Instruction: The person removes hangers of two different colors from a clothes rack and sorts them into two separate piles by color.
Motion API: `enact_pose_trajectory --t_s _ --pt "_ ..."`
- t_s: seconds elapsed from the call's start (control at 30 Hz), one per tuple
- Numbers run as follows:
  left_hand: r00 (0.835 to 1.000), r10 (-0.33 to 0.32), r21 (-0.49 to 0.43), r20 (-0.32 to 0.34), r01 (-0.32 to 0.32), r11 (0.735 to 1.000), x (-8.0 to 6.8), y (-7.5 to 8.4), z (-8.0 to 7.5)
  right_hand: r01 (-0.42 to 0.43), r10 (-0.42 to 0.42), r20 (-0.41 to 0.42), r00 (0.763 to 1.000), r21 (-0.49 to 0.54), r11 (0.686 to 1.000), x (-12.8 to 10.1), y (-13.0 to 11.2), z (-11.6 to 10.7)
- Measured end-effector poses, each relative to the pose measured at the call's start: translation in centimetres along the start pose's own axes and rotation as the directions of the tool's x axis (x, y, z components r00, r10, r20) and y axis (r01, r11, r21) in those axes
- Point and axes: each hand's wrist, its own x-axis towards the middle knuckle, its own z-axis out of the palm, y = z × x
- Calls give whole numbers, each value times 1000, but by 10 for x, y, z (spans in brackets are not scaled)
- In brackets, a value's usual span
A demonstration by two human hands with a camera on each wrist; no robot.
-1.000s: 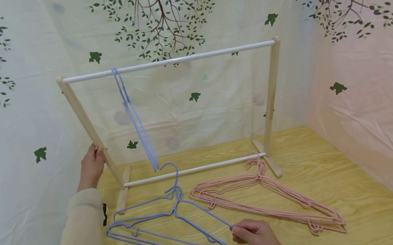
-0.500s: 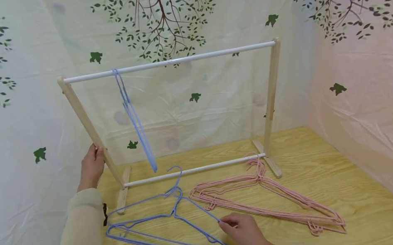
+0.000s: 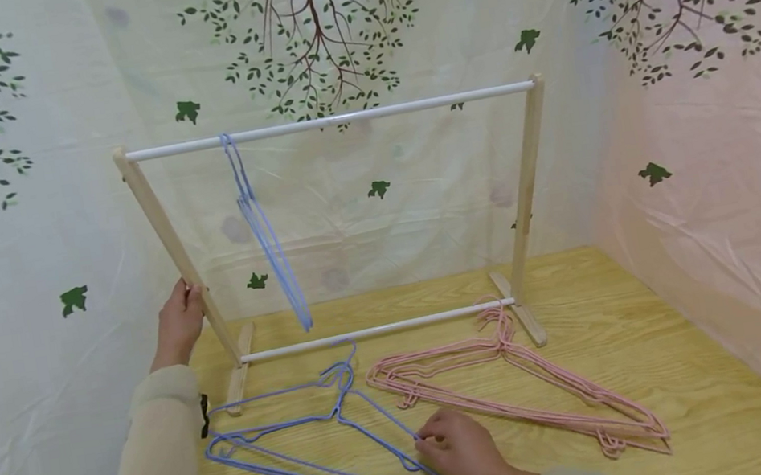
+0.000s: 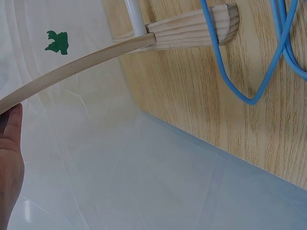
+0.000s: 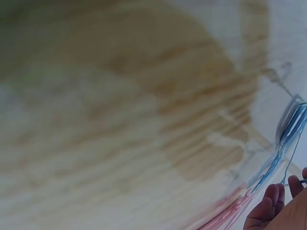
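Head view: the left hand (image 3: 181,324) grips the left post of the wooden clothes rack with white rails (image 3: 328,121). In front of the rack, the right hand (image 3: 457,450) pinches the wire of the blue wire hangers lying flat on the table (image 3: 306,438). Pink wire hangers (image 3: 519,388) lie right of them; one blue hanger (image 3: 266,233) hangs from the rack.

Left wrist view: the left hand's palm (image 4: 9,163) rests against the rack post (image 4: 72,72).

Right wrist view: blurred; curled fingertips (image 5: 268,201) beside blue wire.

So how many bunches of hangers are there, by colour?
Blue: 2, the hanging bunch on the rack and the flat bunch on the table, pinched by the right hand.
Pink: 1, the pink bunch on the table.
Total: 3. The hangers within each bunch overlap too much to count singly.
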Motion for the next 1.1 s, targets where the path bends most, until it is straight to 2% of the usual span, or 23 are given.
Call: enact_pose_trajectory --t_s 0.17,0.47,0.63,0.83,1.1 --pt "1000 -3 1 7 3 1000 0 0 0 -6 7 36 999 -31 1000 1 2 -1" --pt "1000 -4 -13 4 4 1000 0 0 1 -20 20 -6 1000 7 1000 13 0 -11" --pt "1000 4 -8 10 -4 1000 1 -1 0 -2 2 -48 999 6 1000 27 -4 -17" --pt "1000 5 -4 13 -5 1000 1 0 -1 27 -26 -145 989 9 1000 54 -20 -28" --pt "1000 0 5 13 0 1000 1 -1 -1 31 -9 -237 971 89 996 111 -58 -58"
